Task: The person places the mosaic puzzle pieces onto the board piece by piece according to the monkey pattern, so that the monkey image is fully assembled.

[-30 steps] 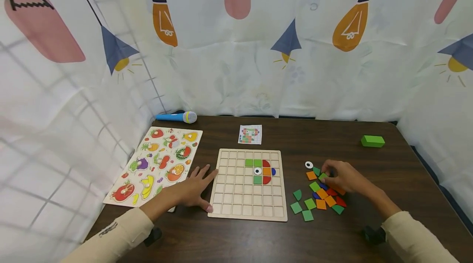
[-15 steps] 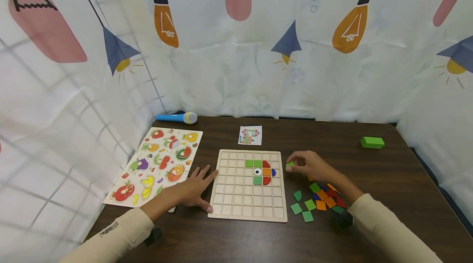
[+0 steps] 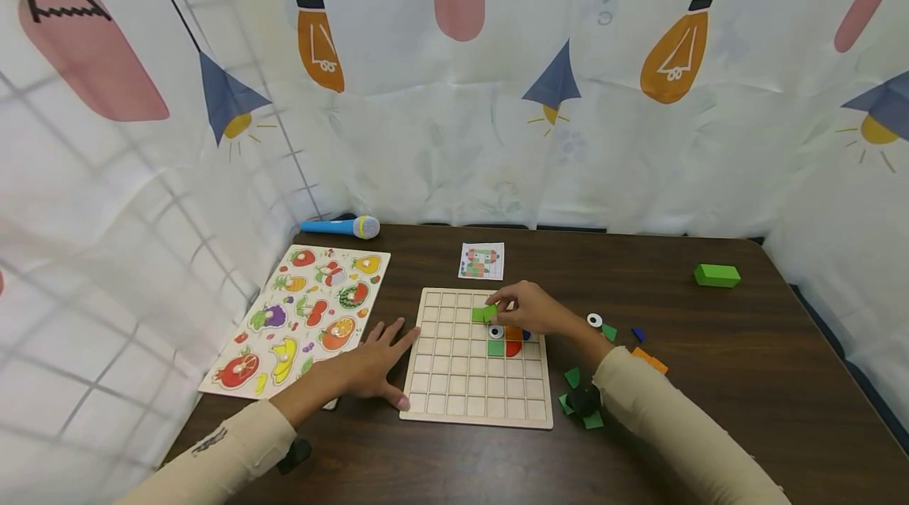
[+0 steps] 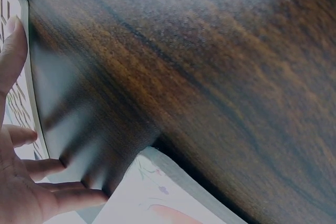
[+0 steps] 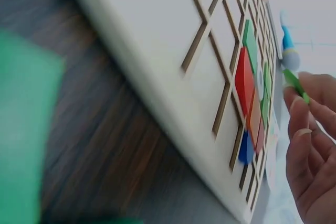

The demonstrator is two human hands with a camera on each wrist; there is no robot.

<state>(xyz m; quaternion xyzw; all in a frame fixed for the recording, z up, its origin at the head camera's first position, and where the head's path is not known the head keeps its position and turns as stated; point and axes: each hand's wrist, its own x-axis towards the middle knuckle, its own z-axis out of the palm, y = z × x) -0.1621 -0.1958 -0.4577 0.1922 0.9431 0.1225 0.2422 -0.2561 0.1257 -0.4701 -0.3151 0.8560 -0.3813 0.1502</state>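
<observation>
A wooden grid board lies flat on the table. Its upper right squares hold green, red, orange and blue tiles and a white eye tile. Over the upper rows my right hand pinches a light green tile between thumb and fingertips, above the board in the right wrist view. The hand covers part of the top row in the head view. My left hand lies with fingers spread at the board's left edge, the thumb touching its lower left corner. In the left wrist view, the left thumb rests on the board.
Loose tiles, among them a dark green one, lie right of the board, partly hidden by the right sleeve. A small pattern card sits behind the board. Left are a fruit puzzle board and toy microphone; far right, a green block.
My right hand has picked up the light green tile from the loose pile and carried it left, over the board's upper rows. The left hand has stayed put.
</observation>
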